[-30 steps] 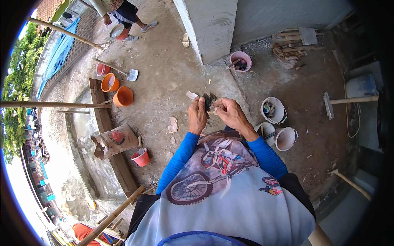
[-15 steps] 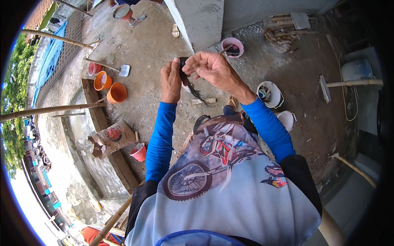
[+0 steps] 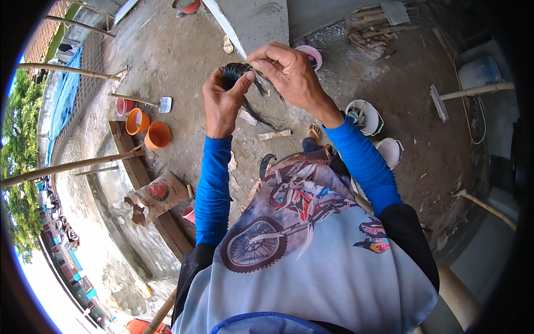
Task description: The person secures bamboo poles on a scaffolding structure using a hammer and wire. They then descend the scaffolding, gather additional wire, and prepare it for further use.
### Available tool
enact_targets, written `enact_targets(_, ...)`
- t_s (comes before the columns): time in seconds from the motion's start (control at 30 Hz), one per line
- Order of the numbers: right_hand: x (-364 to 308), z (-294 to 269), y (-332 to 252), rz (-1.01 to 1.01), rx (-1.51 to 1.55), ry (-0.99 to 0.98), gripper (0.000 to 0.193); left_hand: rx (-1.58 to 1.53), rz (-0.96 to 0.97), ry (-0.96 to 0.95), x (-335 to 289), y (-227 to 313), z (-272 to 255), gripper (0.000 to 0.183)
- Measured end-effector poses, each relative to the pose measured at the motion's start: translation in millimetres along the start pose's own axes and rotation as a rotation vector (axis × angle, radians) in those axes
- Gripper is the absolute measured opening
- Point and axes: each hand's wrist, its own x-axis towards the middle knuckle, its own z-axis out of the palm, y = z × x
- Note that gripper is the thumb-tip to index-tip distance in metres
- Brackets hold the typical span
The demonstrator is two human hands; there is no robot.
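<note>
A bundle of long black fibres [image 3: 232, 71], like hair or bristles, is held up in front of me at chest height or higher. My left hand [image 3: 221, 107] is closed round it, with the thumb pressed on its near side. Thumb and forefinger of my right hand [image 3: 296, 75] pinch strands at the bundle's right edge, the other fingers curled behind. Loose strands hang below both hands. Just what the right fingertips grip is partly hidden.
Orange buckets [image 3: 158, 136] and a torn paper sack [image 3: 158, 196] lie left, by a wooden plank [image 3: 127, 153]. White buckets [image 3: 389, 151] stand right. A concrete pillar [image 3: 256, 25] rises ahead; bamboo poles [image 3: 72, 165] cross the left side. Someone's red bucket [image 3: 190, 6] shows at the top edge.
The fibre bundle has fanned out and shows more between my hands. Both hands have shifted a little left and up. The person at the top has mostly left the view.
</note>
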Motion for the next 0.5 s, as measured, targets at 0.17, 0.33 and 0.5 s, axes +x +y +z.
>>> enact_targets(0.17, 0.5, -9.3, 3.0, 0.189, 0.222, -0.04, 0.016, 0.015, 0.097, 0.024, -0.1, 17.4, 0.8, 0.022)
enact_targets(0.33, -11.2, -3.5, 8.5, 0.239, 0.304, -0.033, 0.02, 0.191, 0.162, 0.116, 8.2, 20.8, 5.9, 0.02)
enact_targets(0.5, -14.1, 3.5, 14.3, 0.255, 0.303, 0.011, 0.016, 0.098, 0.001, 0.076, 7.4, 18.3, 4.2, 0.022)
